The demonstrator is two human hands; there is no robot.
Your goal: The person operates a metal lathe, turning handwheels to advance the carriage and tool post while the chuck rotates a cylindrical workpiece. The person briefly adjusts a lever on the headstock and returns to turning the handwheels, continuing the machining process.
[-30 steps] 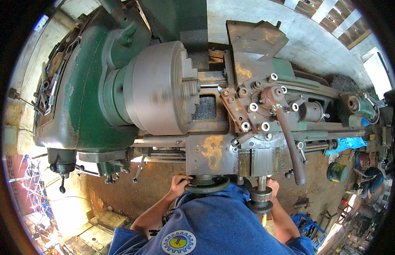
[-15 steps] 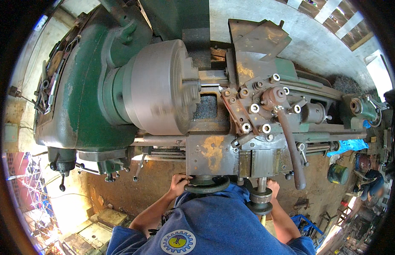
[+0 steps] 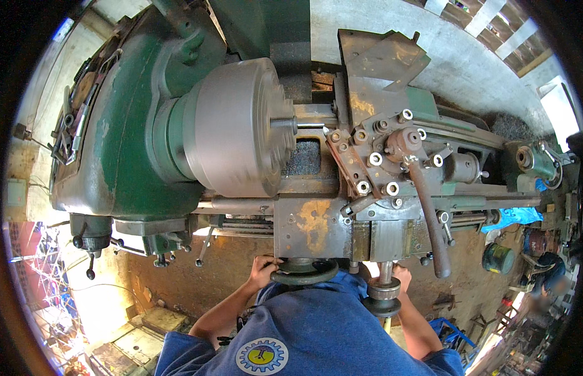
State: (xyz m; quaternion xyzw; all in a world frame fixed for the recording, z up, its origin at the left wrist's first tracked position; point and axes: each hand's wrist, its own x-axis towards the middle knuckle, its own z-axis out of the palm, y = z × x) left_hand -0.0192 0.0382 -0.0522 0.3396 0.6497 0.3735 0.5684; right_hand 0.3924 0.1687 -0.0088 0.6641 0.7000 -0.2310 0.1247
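Note:
My left hand [image 3: 264, 271] is closed at the left rim of the carriage handwheel [image 3: 306, 273], under the lathe's apron. My right hand [image 3: 402, 276] is curled beside the cross-slide handle [image 3: 383, 293]; the shaft hides part of it, and what its fingers hold does not show. Blurred by turning, the big grey chuck [image 3: 232, 128] carries a thin shiny rod [image 3: 311, 125]. A cutting tool in the tool post [image 3: 376, 156] has its tip close to the rod's right end. A long clamping lever [image 3: 429, 219] slants from the post toward me.
The green headstock [image 3: 125, 131] stands at left, with wrenches [image 3: 75, 122] on top. Metal chips [image 3: 303, 156] lie in the bed gap. At right is the tailstock [image 3: 535, 161]. A green bucket [image 3: 499, 258] and a crouching person [image 3: 550, 276] are at the far right.
The chuck is still turning, its jaws blurred at a different angle. Both hands keep nearly the same places. The person at far right has shifted slightly.

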